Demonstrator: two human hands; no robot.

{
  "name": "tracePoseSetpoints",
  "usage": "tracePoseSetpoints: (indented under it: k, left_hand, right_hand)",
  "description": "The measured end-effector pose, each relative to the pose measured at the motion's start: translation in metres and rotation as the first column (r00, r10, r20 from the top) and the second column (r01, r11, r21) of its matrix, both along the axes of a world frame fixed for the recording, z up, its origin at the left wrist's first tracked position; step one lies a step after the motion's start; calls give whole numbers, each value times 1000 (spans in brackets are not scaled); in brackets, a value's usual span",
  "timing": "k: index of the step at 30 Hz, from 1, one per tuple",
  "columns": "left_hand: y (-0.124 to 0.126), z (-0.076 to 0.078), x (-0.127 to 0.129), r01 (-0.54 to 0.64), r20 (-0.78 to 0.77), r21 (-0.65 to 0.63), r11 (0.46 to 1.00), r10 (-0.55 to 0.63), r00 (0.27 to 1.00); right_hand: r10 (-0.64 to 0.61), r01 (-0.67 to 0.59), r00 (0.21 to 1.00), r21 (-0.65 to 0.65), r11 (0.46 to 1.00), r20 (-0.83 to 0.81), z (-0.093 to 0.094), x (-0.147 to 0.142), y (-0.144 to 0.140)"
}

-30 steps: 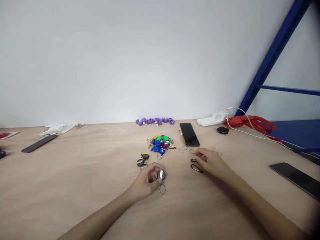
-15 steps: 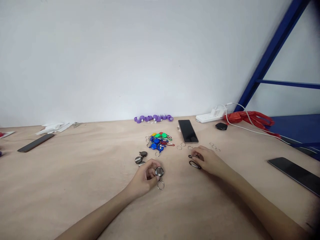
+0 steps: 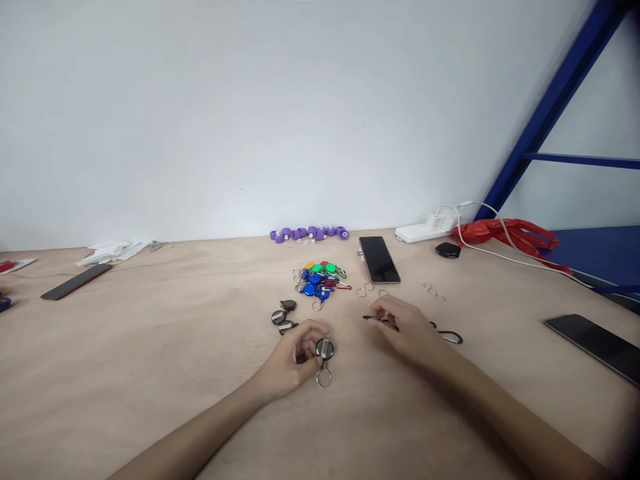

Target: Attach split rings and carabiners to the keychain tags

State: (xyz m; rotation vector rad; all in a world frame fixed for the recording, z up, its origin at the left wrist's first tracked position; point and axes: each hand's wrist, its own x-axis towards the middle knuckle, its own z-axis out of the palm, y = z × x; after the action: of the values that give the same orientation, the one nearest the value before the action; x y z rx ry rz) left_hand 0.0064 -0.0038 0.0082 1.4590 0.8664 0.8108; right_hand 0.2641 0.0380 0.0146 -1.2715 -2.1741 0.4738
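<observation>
Two hands work at table centre: left hand pinches a light, rigid black badge reel by its rim; right hand, at three o'clock, grips a slim carabiner.

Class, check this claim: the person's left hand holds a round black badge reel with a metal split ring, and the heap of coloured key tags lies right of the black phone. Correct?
Not quite. In the head view the left hand does hold the round black badge reel, but the heap of coloured key tags lies left of the black phone.
</observation>
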Motion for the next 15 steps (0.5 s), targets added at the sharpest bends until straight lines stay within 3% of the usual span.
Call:
tracePoseSetpoints:
  k: [5, 9, 15]
  left_hand:
    - [-9, 2, 9, -19, 25, -48, 999, 20, 999]
    - [-11, 1, 11, -6, 46, -82, 997, 9, 999]
    - [-10, 1, 10, -21, 33, -87, 996, 24, 999]
  right_hand:
    - [120, -130, 989, -128, 983, -87, 2, -30, -26]
    - [196, -216, 970, -145, 965, -142, -2, -39, -35]
    - [139, -276, 908, -313, 909, -396, -17, -43, -29]
